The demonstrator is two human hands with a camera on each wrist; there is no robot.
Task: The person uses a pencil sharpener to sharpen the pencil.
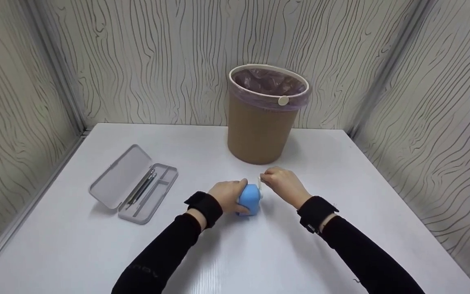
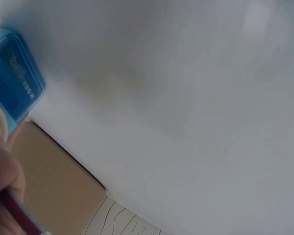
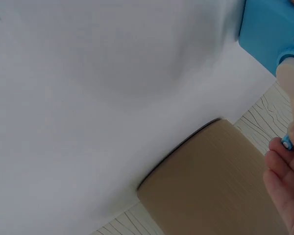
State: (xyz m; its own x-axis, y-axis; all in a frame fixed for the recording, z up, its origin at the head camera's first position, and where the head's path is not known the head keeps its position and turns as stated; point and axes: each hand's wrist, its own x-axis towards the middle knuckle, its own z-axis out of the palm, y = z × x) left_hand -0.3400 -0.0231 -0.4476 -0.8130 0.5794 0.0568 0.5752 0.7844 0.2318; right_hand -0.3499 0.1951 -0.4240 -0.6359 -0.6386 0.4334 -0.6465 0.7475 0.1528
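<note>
My left hand (image 1: 227,195) grips a blue pencil sharpener (image 1: 249,200) from its left side, thumb over the top. A see-through blue drawer (image 2: 14,78) shows on the sharpener in the left wrist view. There, a dark red pencil-like stick (image 2: 20,213) runs out from under the fingers. On the sharpener's right side is a cream crank (image 3: 290,78), standing up from its hub in the head view. My right hand (image 1: 284,183) pinches the crank's blue end knob (image 3: 286,142) between thumb and forefinger, its other fingers loosely bent.
A brown bin (image 1: 259,130) with a purple liner bag stands behind the hands, near the back wall. To the left, an open grey pencil case (image 1: 147,214) holds several pencils (image 1: 141,188). The white table (image 1: 284,253) is walled on the back and sides.
</note>
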